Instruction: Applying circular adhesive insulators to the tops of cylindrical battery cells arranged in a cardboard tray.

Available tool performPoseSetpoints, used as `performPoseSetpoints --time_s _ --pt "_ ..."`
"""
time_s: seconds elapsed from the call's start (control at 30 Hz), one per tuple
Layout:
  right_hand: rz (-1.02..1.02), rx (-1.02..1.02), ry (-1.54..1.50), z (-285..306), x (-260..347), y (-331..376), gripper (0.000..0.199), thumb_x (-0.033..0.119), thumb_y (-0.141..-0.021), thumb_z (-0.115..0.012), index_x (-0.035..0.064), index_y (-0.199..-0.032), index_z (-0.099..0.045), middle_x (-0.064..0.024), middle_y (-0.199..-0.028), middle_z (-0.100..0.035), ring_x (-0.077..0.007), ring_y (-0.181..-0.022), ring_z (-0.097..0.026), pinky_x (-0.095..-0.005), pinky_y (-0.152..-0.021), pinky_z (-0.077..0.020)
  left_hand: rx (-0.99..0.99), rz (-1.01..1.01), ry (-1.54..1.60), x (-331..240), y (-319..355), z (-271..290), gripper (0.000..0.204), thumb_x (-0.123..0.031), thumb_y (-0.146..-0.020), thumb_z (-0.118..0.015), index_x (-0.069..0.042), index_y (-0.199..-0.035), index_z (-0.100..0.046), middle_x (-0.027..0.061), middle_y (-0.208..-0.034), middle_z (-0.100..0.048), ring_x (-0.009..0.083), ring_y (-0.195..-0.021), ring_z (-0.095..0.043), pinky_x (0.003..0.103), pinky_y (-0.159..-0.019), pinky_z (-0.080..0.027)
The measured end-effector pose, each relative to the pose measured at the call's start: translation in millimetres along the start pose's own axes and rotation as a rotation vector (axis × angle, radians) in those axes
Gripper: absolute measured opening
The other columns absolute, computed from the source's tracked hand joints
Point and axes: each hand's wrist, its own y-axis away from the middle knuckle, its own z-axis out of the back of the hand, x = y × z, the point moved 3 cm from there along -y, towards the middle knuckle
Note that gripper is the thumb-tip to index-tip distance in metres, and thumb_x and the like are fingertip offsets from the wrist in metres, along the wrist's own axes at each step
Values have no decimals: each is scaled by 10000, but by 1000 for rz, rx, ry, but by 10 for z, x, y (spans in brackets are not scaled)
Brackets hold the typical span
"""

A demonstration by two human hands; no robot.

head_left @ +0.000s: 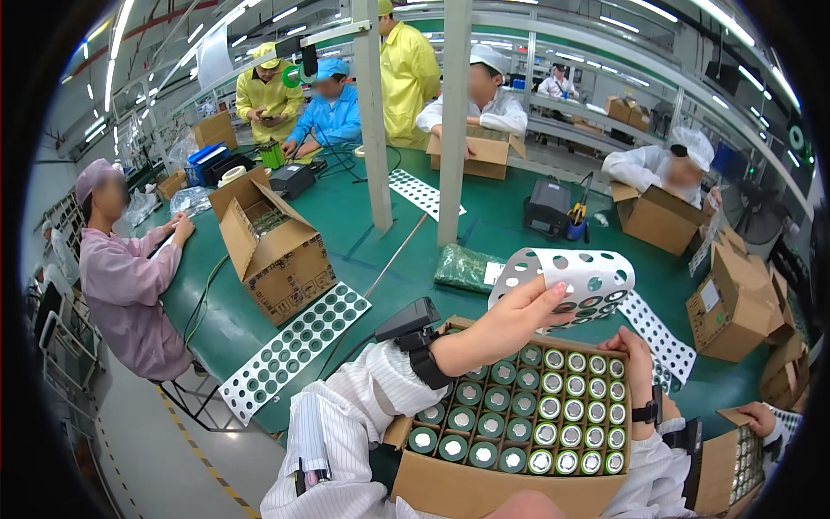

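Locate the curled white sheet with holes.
In the head view, the curled white sheet is right of centre, held in the left hand above the carton of cells, just right of the green packet.

1. I'm seeing bright white light coming from ceiling tubes (654, 10), high beyond the left hand (519, 313).
2. Metal cell tops (551, 406) below that hand are glinting crisply.
3. Fisheye distortion is bending straight edges far around it, toward a black rim.
4. Co-workers' faces (328, 85) beyond are appearing blurred.
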Motion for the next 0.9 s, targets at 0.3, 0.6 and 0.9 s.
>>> performPoseSetpoints --time_s 0.3,0.6,0.9 --pt "172 92 178 -107 214 74 319 218 -979 -527 -11 -790 -647 -105 -784 -684 -165 -774 -642 -293 -766 -493 -4 -67 -188 -161 -225 42 402 -236 -1045 -394 14 -1356 -443 100 -1329 -508 186 -1213 -509 339 -1045 -446" --pt "666 109 549 -739 1420 106 243 142 -996 -495 -36 -892 -624 -64 -866 -675 -109 -834 -602 -255 -800 -453 -92 -85 -307 99 -457 410 374 -223 -1041 -408 23 -1310 -490 89 -1260 -566 165 -1145 -553 310 -989 -477" --pt "611 259 293 -1278 787 -136 181 122 -989 -517 -14 -927 -620 -33 -881 -652 -81 -834 -578 -225 -780 -441 -155 9 -312 103 -344 571 375 -247 -1042 -401 15 -1293 -495 91 -1254 -563 178 -1120 -564 320 -888 -548"
